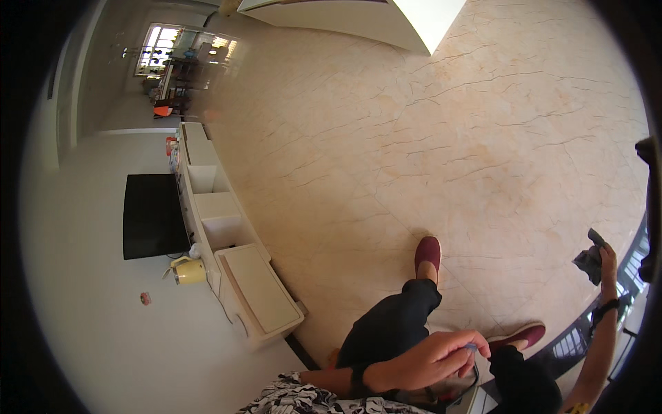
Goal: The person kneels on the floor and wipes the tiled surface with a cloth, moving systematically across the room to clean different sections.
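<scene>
My left hand [429, 362], with a dark band at its wrist, is at the bottom centre, in front of my dark trousers. Its fingers are curled, and a small grey-blue thing [470, 348] shows between them; what it is I cannot tell. Far out at the right, my right hand [609, 264] grips a crumpled dark grey cloth [588, 263] over the floor's edge. Partly hidden below my left hand is an object with a dark curved handle [475, 380].
My red shoes stand on the marbled tile floor [414, 145]. Along the left wall runs a low white cabinet [258, 290] with a television [155, 216] and a yellow kettle [189, 271]. White furniture [351, 23] juts in at the top. Dark glossy edging [563, 341] lies at lower right.
</scene>
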